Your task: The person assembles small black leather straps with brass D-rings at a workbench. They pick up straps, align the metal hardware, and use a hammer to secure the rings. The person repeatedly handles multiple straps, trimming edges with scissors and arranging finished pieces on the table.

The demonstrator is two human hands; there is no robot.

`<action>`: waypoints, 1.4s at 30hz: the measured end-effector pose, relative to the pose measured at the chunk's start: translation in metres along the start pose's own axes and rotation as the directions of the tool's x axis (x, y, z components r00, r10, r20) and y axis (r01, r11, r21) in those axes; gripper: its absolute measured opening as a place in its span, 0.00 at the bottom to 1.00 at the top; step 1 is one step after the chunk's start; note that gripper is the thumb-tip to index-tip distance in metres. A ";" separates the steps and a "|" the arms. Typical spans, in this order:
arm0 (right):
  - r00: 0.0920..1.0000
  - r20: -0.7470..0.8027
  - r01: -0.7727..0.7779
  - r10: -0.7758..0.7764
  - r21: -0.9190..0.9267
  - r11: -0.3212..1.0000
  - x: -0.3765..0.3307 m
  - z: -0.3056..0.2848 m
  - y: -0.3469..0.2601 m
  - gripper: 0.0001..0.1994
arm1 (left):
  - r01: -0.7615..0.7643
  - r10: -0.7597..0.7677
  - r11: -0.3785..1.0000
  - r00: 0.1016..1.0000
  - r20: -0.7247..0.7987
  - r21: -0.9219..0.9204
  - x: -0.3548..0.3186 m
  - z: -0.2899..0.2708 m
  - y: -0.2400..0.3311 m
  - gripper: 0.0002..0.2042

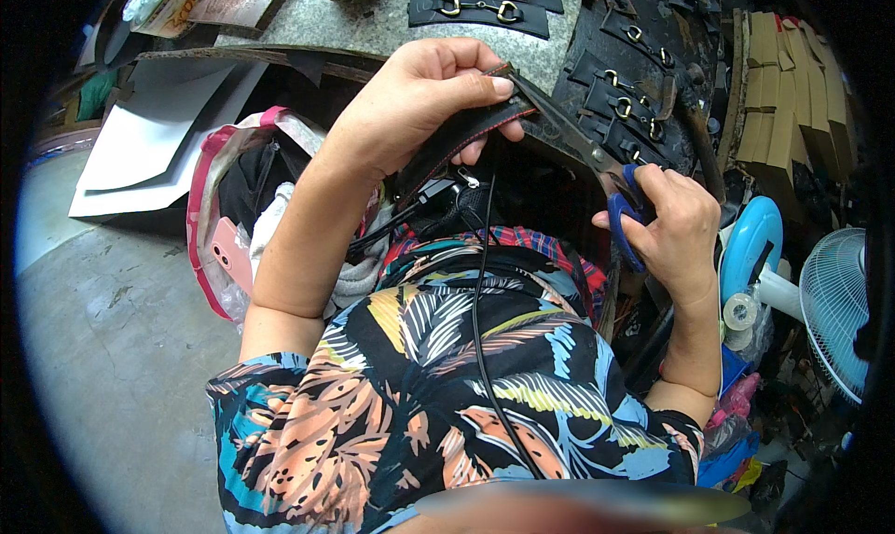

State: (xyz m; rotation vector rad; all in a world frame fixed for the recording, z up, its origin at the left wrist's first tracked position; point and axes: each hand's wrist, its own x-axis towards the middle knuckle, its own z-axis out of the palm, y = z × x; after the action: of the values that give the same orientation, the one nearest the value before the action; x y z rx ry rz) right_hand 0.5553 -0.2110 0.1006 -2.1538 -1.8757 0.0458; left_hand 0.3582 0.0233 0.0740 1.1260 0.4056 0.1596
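Note:
My left hand (438,100) pinches a black strap (457,138) with red stitched edges between thumb and fingers, and the strap's lower end hangs toward my wrist. In my right hand (671,221) is a pair of scissors (573,138) with blue handles, my fingers through the loops. The blades point up and left and meet the strap's end beside my left thumb. Whether they close on the material or only lie against it, I cannot tell.
Black straps with gold horsebit buckles (480,12) lie on the worktable (382,30). At the right stand a blue and white fan (834,310) and stacked cardboard (778,105). On the left, a pink-rimmed bag (198,217) holds a pink phone (233,252), near white sheets (140,152).

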 end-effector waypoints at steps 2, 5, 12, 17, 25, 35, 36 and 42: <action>0.999 -0.029 0.021 -0.019 0.064 0.998 0.000 0.003 0.003 0.23 | -0.002 0.002 1.000 1.000 0.003 0.007 0.000 0.000 0.001 0.08; 0.999 -0.035 0.039 -0.034 0.188 0.981 -0.001 0.009 0.007 0.20 | 0.001 -0.001 1.000 1.000 0.012 0.011 0.000 0.000 0.002 0.09; 0.947 0.190 -0.320 0.258 0.580 0.749 -0.002 0.013 0.015 0.15 | -0.038 0.038 0.999 0.999 -0.006 0.035 0.003 0.002 0.001 0.09; 0.865 0.175 -0.477 0.470 0.578 0.662 0.007 0.000 0.025 0.13 | -0.059 0.060 0.997 0.998 -0.019 0.052 0.003 0.001 0.000 0.09; 0.875 -0.135 -0.452 0.465 0.121 0.884 0.029 -0.022 0.088 0.15 | -0.051 0.050 0.999 0.995 -0.087 -0.008 0.008 0.002 -0.002 0.08; 0.848 -0.102 -0.529 0.520 -0.203 0.824 0.099 0.006 0.204 0.27 | -0.087 0.077 0.987 0.994 -0.074 -0.135 0.028 0.001 -0.008 0.12; 0.850 -0.106 -0.527 0.516 -0.193 0.828 0.101 0.007 0.207 0.28 | -0.082 0.072 0.990 0.993 -0.090 -0.116 0.027 0.000 -0.009 0.12; 0.862 -0.109 -0.503 0.495 -0.304 0.809 0.129 0.013 0.255 0.23 | -0.252 0.394 0.842 0.891 -0.224 0.477 0.037 -0.009 -0.011 0.14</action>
State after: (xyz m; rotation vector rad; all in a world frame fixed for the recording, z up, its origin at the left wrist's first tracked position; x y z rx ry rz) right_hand 0.8192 -0.1124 0.0495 -2.8091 -1.3146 -0.1953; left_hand 0.3877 0.0381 0.0524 1.6242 0.5463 0.5820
